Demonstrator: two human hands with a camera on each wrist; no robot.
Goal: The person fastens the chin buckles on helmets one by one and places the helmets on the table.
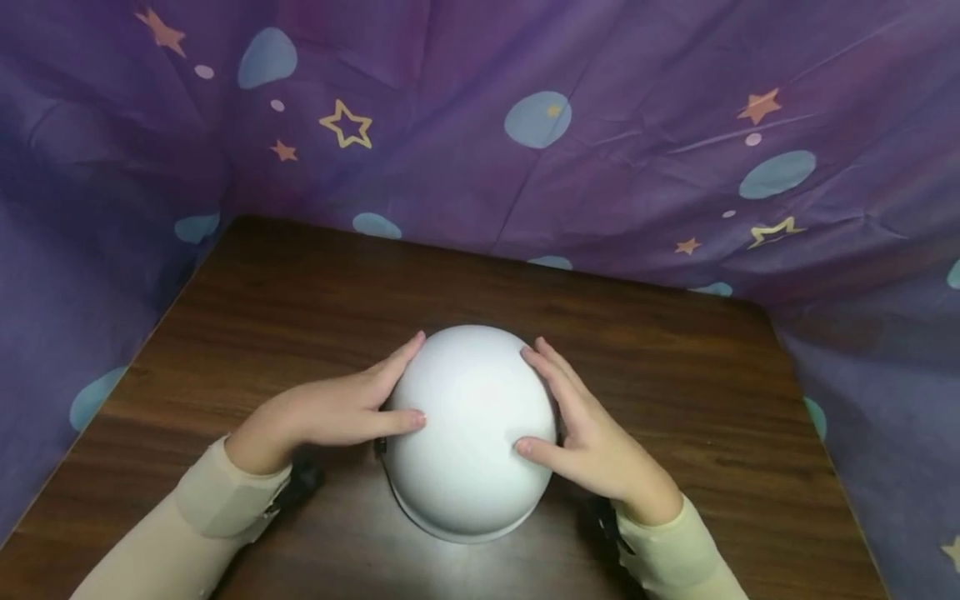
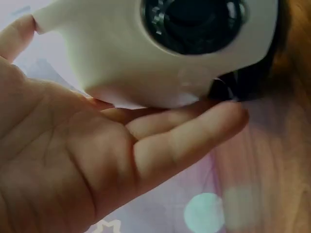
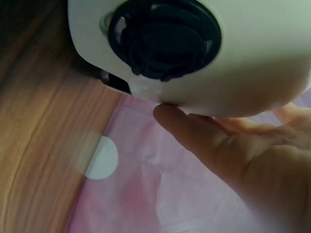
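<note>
A smooth white helmet (image 1: 471,425) stands dome up near the front of a brown wooden table, its rim showing at the near side. My left hand (image 1: 348,408) rests on its left side, fingers stretched along the far flank and thumb on the dome. On the opposite side, my right hand (image 1: 588,433) touches it with extended fingers and thumb. Each wrist view shows a round black fitting on the helmet's side: a left fitting (image 2: 194,22) and a right fitting (image 3: 163,41). In the left wrist view the fingers (image 2: 189,131) lie nearly straight against the shell.
The dark wooden table (image 1: 300,283) reaches back to a purple cloth (image 1: 465,125) printed with stars and blue spots, which hangs behind and along both sides. A light sleeve (image 1: 225,492) covers the left forearm, another sleeve (image 1: 675,550) the right.
</note>
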